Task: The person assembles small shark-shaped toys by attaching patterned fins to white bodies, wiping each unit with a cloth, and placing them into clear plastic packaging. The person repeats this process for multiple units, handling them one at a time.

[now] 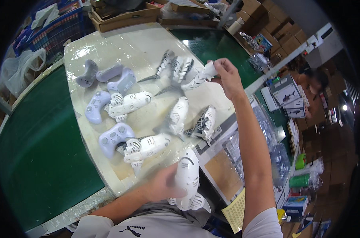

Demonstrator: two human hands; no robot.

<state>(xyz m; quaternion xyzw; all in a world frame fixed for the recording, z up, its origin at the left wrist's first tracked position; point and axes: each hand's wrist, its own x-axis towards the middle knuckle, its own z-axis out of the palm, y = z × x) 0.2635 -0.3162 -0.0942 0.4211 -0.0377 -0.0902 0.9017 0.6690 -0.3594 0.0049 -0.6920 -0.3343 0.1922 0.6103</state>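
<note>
My left hand point(161, 185) is closed around a white toy shark body point(187, 170), close to my chest, with its head pointing away from me. Farther out on the right, my right hand point(228, 76) pinches the end of a white segmented shark tail point(200, 78) and holds it above the table. Beside that tail lie several dark-striped tail pieces point(164, 63). More white shark bodies point(130, 104) rest on the table, one next to a patterned half point(205, 123). Pale lavender game controllers point(115, 138) lie along the left side.
The pale covered table point(120, 47) stands over a green surface point(41, 146). Cardboard trays point(124, 18) and a blue crate point(55, 35) sit at the back. At right are clear plastic bags point(263, 123), a yellow sheet point(234, 212), printed boxes point(289, 95) and another person point(313, 81).
</note>
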